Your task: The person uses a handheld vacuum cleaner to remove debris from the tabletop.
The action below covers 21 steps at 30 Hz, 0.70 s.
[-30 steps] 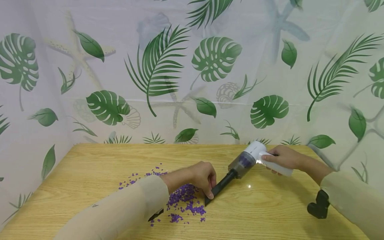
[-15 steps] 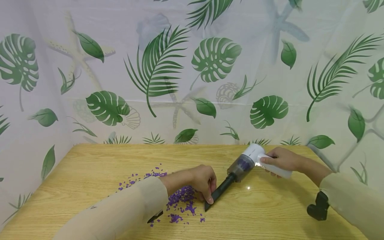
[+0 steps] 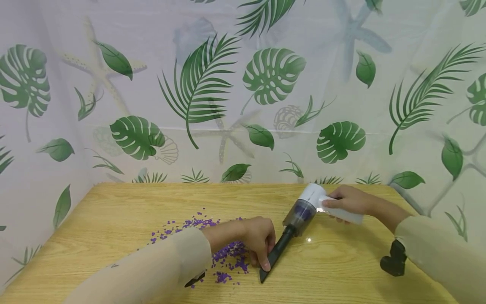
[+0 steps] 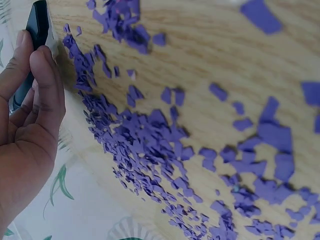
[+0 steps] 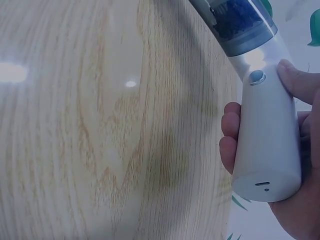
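Observation:
A white handheld vacuum cleaner (image 3: 312,195) with a clear dust cup and a long black nozzle (image 3: 280,250) slants across the table. My right hand (image 3: 351,199) grips its white handle (image 5: 267,135), the thumb near a round button. Purple scraps show inside the dust cup (image 3: 301,215). Close to the nozzle's tip, my left hand (image 3: 260,238) pinches it between thumb and fingers; the left wrist view shows this hold on the black nozzle (image 4: 37,25) too. Many small purple paper scraps (image 3: 231,251) lie left of the nozzle, partly hidden behind my left forearm.
The wooden table (image 3: 341,261) reaches back to a leaf-patterned curtain (image 3: 228,93). Purple scraps (image 4: 145,135) spread widely over the wood in the left wrist view. Black straps (image 3: 395,258) hang at both sleeves.
The vacuum and both hands have moved toward the front of the table, the body also slightly left. Some purple scraps by the nozzle tip are gone from the table.

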### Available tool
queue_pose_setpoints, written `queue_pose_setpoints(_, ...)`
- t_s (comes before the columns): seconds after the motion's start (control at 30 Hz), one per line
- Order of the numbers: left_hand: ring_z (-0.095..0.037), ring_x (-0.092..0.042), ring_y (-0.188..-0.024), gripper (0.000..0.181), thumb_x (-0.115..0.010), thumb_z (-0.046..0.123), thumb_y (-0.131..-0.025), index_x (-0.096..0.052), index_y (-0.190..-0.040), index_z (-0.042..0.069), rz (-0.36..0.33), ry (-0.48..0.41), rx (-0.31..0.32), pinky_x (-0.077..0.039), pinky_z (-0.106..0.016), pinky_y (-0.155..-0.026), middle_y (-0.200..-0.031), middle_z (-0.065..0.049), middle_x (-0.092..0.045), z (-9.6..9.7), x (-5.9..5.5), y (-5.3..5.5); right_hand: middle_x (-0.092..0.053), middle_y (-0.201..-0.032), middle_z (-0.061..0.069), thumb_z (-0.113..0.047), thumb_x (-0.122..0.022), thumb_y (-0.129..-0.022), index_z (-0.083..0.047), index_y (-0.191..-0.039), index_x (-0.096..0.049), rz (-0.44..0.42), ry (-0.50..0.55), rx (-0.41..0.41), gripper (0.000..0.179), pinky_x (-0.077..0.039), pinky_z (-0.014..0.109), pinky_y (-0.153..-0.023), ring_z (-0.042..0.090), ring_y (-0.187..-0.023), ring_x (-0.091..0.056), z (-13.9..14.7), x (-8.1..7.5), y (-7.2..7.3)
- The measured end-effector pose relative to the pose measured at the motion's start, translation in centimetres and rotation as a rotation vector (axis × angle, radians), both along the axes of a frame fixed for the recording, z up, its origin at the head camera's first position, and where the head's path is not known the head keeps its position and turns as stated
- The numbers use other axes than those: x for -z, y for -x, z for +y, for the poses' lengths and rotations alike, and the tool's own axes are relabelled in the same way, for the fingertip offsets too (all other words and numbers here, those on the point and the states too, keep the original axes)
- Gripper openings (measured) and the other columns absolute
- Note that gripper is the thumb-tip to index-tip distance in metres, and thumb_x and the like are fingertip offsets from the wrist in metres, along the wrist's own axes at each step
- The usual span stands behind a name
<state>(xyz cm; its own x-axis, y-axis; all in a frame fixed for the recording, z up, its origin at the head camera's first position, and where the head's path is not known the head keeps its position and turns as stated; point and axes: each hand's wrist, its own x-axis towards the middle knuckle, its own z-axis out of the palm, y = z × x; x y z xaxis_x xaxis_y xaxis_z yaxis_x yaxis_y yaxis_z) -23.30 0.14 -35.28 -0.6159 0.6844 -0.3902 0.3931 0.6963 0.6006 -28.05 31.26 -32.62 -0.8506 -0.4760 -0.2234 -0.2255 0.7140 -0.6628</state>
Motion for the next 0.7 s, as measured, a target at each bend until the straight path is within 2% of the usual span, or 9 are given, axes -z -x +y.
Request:
queue_pose_setpoints(0.1, -0.013, -0.069, -0.051, 0.025, -0.09, 0.008, -0.071, -0.065, -0.07, 0.007, 0.017, 0.028, 0.003, -0.058, -0.022, -0.054, -0.061, -0.003, -0.07, -0.1, 0.0, -0.2, -0.069, -0.076, 0.01, -0.021, -0.056, -0.102, 0.004, -0.092, -0.069, 0.003, 0.003, -0.013, 0.03, -0.056, 0.034, -0.051, 0.023, -0.06, -0.065, -0.3, -0.1, 0.0)
queue_pose_setpoints(0.27, -0.014, -0.069, -0.05, 0.026, -0.09, 0.006, -0.07, -0.064, -0.068, 0.006, 0.0, 0.017, -0.004, -0.058, -0.024, -0.054, -0.06, -0.003, -0.069, -0.5, 0.1, -0.1, -0.069, -0.076, 0.009, -0.023, -0.056, -0.102, 0.004, -0.092, -0.069, 0.004, -0.009, -0.007, 0.031, -0.056, 0.033, -0.051, 0.021, -0.061, -0.065, -0.7, 0.0, 0.1)
queue_pose_setpoints(0.53, -0.016, -0.069, -0.05, 0.023, -0.088, 0.001, -0.071, -0.065, -0.071, 0.004, -0.049, -0.031, -0.006, -0.059, -0.026, -0.055, -0.059, -0.005, -0.069, -1.3, 0.2, 0.6, -0.07, -0.078, 0.01, -0.024, -0.053, -0.104, 0.004, -0.095, -0.069, 0.015, -0.024, 0.003, 0.033, -0.056, 0.034, -0.051, 0.021, -0.062, -0.066, -1.1, 0.3, 0.4)
queue_pose_setpoints(0.7, -0.018, -0.069, -0.051, 0.023, -0.088, 0.0, -0.071, -0.066, -0.075, 0.004, -0.052, -0.042, 0.003, -0.06, -0.028, -0.056, -0.061, -0.005, -0.07, -1.7, 0.1, 1.1, -0.07, -0.078, 0.012, -0.024, -0.054, -0.104, 0.005, -0.095, -0.068, 0.012, -0.017, 0.002, 0.033, -0.056, 0.035, -0.052, 0.024, -0.062, -0.067, -1.3, 0.2, 0.6)
